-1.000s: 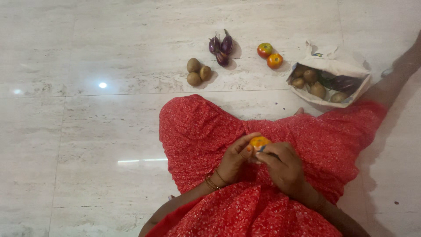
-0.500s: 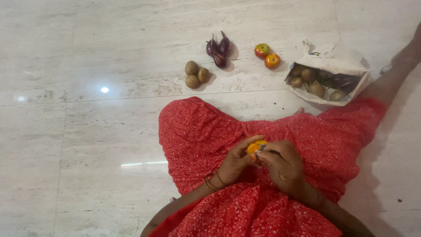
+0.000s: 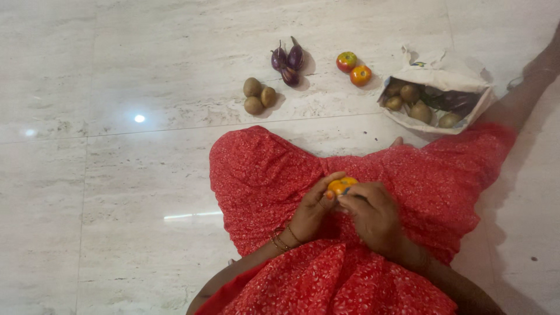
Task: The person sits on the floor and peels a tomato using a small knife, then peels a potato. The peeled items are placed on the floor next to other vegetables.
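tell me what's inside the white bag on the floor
The white bag lies open on its side, showing several brownish round potato-like pieces and something dark purple. Anything deeper in is covered by the cloth.

Bright, sharp — lamp glare on glossy floor (image 3: 139, 118)

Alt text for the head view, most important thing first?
Both hands, left hand and right hand, hold a small orange tomato over a red-clad lap. On the marble floor ahead lie brown fruits, purple eggplants, two tomatoes and an open bag.
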